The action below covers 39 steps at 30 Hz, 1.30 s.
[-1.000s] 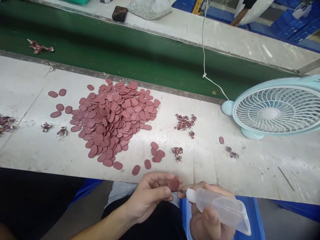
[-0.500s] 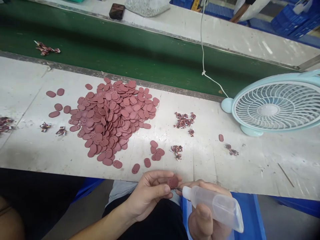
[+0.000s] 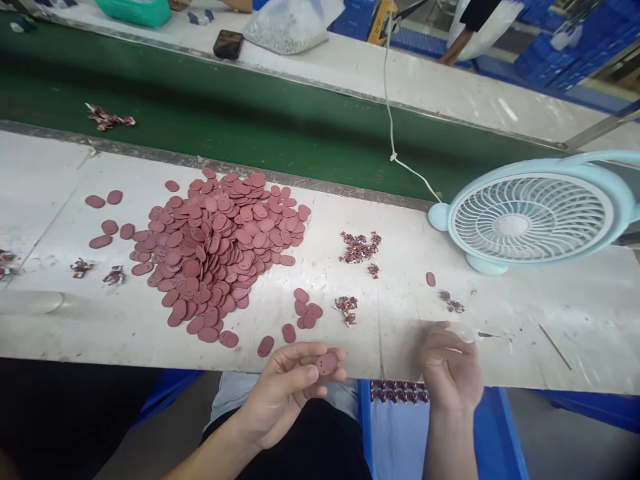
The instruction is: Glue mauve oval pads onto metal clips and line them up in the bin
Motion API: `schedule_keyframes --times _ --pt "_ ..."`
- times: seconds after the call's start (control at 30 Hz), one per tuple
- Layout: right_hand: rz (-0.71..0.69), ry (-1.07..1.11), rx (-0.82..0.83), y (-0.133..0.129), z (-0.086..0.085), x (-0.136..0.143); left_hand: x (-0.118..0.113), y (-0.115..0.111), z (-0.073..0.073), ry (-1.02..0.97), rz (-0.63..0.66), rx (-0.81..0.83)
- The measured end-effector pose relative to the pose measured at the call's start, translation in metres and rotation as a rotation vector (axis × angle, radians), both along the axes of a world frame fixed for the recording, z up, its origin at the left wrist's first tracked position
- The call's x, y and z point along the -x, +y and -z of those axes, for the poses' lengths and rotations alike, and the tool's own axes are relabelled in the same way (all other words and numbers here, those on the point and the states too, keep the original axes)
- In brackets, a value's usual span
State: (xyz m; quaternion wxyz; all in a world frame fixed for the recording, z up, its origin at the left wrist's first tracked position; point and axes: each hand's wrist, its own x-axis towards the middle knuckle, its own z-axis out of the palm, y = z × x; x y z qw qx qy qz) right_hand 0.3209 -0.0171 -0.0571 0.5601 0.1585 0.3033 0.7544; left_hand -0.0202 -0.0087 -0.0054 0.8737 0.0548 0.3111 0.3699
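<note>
My left hand (image 3: 285,390) pinches a reddish-brown oval disc (image 3: 327,364) between thumb and fingers, just in front of the table edge. Over the table's front part, my right hand (image 3: 450,367) has its fingers curled around a translucent bottle (image 3: 467,331), whose thin dark tip points right; the hand hides much of the bottle. A large pile of similar discs (image 3: 220,247) lies on the white table, with a few loose discs (image 3: 307,313) nearer my left hand. Small dark-red and white pieces (image 3: 359,247) lie in clusters right of the pile.
A light-blue fan (image 3: 530,220) stands at the right, its white cable crossing the green belt (image 3: 300,140). Below the table edge is a blue tray (image 3: 500,433) with rows of small pieces. A clear bag (image 3: 290,27) and a person's arm (image 3: 457,47) are farther back.
My right hand has moved away from the left hand, rightward and onto the table, turning the bottle so its tip points right. My left hand still holds the disc. The view has shifted slightly.
</note>
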Motion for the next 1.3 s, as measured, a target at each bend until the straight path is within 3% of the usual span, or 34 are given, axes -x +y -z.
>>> schedule_keyframes --times 0.07,0.1,0.13,0.2,0.27,0.37,0.47,0.6,0.73,0.87,1.07,1.3 --pt "0.057 -0.042 -0.024 -0.004 -0.004 0.007 0.002 0.000 0.001 0.022 0.004 0.015" --pt "0.104 -0.264 -0.005 -0.006 -0.009 0.016 0.004 0.000 0.001 0.035 0.004 0.022" --pt "0.153 -0.642 0.040 -0.007 -0.014 0.027 0.005 0.000 0.002 0.048 0.005 0.028" --pt "0.213 -1.655 0.181 -0.004 -0.025 0.049 0.007 0.001 0.002 0.073 0.010 0.034" --pt "0.197 -2.367 0.292 0.010 -0.030 0.066 0.007 0.002 0.001 0.092 0.024 0.035" --pt "0.202 -2.702 0.282 0.044 -0.029 0.072 0.007 0.003 -0.001 0.105 0.040 0.030" --pt "0.163 -2.937 0.127 0.074 -0.027 0.069 0.006 0.002 -0.003 0.119 0.049 0.017" --pt "0.059 -3.092 -0.110 0.095 -0.028 0.084 0.008 0.002 -0.006 0.167 0.041 0.017" --pt "0.001 -3.168 -0.125 0.110 -0.026 0.100 0.009 0.004 -0.008 0.202 0.039 0.043" --pt "-0.146 -3.099 -0.146 0.110 -0.030 0.095 0.011 0.005 -0.007 0.193 0.026 0.023" --pt "-0.289 -2.794 -0.281 0.058 -0.054 0.088 0.013 0.004 -0.001 0.180 -0.009 0.015" --pt "-0.128 -2.289 -0.108 -0.007 -0.074 0.112 0.004 0.004 0.000 0.128 -0.014 0.032"
